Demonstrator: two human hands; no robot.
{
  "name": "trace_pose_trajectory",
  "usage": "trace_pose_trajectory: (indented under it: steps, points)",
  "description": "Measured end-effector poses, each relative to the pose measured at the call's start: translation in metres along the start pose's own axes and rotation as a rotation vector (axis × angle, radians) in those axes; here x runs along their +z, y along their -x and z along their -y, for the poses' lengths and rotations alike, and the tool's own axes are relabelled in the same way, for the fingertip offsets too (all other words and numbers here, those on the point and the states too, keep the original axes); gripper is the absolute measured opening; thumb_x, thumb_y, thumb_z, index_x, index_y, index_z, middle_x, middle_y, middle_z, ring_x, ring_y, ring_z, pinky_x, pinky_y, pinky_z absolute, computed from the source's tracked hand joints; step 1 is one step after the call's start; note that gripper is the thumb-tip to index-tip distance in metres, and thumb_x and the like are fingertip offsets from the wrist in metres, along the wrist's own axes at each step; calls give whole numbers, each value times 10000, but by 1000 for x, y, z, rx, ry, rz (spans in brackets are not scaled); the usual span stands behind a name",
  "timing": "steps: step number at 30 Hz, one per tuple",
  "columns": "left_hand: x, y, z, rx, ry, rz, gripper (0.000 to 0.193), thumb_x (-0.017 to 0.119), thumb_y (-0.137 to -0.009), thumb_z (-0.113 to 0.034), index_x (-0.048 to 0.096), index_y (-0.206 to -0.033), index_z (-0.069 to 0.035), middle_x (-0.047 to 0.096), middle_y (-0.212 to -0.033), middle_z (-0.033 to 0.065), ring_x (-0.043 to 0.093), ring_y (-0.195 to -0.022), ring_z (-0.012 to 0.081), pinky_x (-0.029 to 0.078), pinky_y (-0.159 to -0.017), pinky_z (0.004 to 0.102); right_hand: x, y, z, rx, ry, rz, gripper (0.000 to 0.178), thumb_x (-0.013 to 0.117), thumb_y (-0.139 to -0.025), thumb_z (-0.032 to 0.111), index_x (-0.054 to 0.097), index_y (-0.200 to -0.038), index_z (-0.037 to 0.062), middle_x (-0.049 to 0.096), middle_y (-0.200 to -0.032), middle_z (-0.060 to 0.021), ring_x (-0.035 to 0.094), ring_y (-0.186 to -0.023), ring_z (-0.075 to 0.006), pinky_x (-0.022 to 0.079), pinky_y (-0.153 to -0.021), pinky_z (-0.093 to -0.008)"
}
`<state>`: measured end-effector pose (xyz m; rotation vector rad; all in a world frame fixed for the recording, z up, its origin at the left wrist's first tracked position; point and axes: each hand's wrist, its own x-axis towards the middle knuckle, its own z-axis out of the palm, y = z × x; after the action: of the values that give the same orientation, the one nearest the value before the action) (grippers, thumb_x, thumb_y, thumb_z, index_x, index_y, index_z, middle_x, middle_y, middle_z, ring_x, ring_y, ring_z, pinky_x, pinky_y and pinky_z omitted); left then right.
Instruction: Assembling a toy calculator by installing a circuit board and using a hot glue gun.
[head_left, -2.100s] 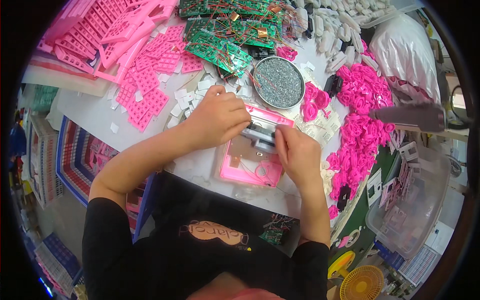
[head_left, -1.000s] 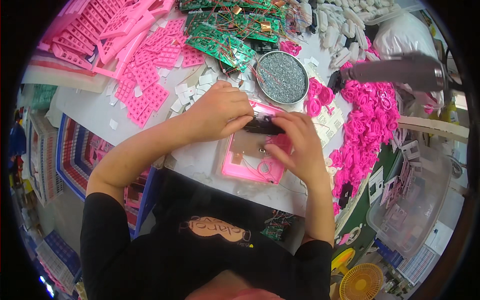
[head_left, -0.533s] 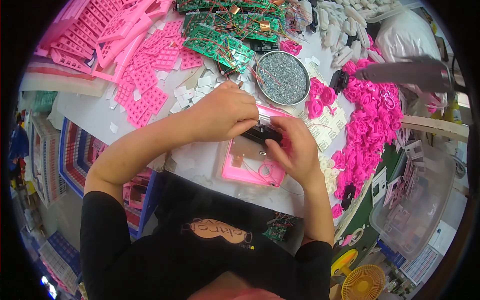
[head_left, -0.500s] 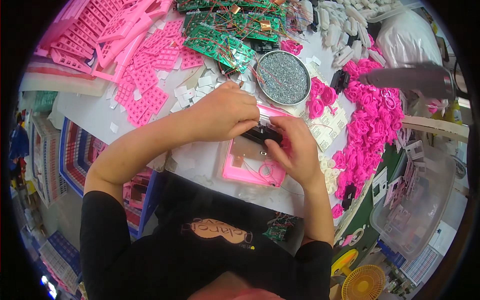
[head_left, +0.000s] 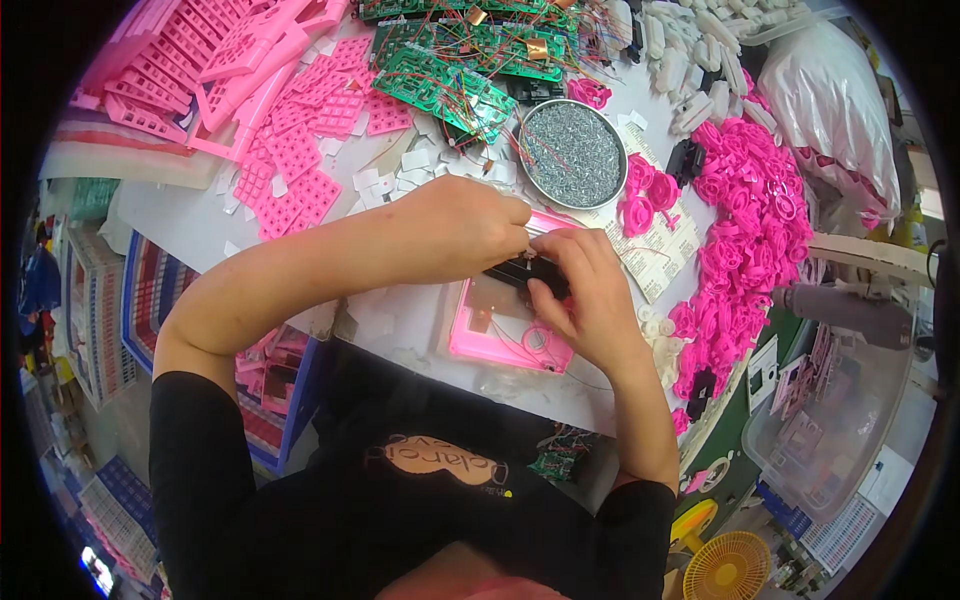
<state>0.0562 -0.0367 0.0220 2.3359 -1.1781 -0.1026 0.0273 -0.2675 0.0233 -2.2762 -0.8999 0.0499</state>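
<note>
A flat pink plastic case (head_left: 495, 330) lies open on the white table (head_left: 400, 330) in front of me, with thin wires and a small metal patch inside. My left hand (head_left: 460, 228) is curled above its far edge, fingertips pinching at a small dark part (head_left: 520, 272) on the case. My right hand (head_left: 585, 295) presses on the same dark part from the right, fingers bent over it. Both hands meet at that spot and hide most of it.
A round tin of small metal screws (head_left: 572, 152) stands just beyond the hands. Green circuit boards (head_left: 450, 75) and pink keypad sheets (head_left: 300, 150) lie at the back, a heap of pink plastic pieces (head_left: 750, 240) at the right. A clear plastic bin (head_left: 830, 420) sits lower right.
My right hand has moved up from the case's lower part to meet my left hand at the dark part. A grey tool at the right has dropped lower.
</note>
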Motion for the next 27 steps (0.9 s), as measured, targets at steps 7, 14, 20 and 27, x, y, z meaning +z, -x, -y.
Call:
trace_pose_trajectory:
  steps: [7, 14, 20, 27]
  points:
    - [6, 7, 5, 11, 14, -7, 112, 685, -860, -166, 668, -924, -77, 598, -880, 68, 644, -808, 270, 531, -680, 394, 1, 1, -2, -52, 31, -9, 304, 737, -756, 90, 633, -1040, 49, 595, -1050, -118, 567, -997, -324, 485, -851, -415]
    - [5, 3, -2, -182, 296, -32, 122, 684, -836, -143, 675, -894, -37, 643, -810, 100, 662, -766, 269, 516, -666, 384, 4, 3, 13, -138, 253, -64, 271, 754, -738, 100, 666, -990, 50, 640, -997, -81, 610, -917, -281, 530, -764, -375]
    - [12, 5, -2, -273, 408, -9, 164, 699, -814, -160, 681, -808, 2, 660, -722, 132, 657, -663, 282, 508, -622, 384, 6, 5, 23, -132, 329, -83, 278, 764, -729, 95, 689, -991, 40, 663, -984, -77, 624, -894, -264, 546, -717, -349]
    - [8, -4, -1, -364, 457, 49, 188, 716, -801, -192, 698, -769, -8, 685, -728, 154, 682, -705, 296, 524, -666, 408, 5, 8, 18, -126, 270, -94, 300, 776, -714, 75, 701, -1002, 29, 687, -974, -75, 638, -863, -265, 553, -710, -354]
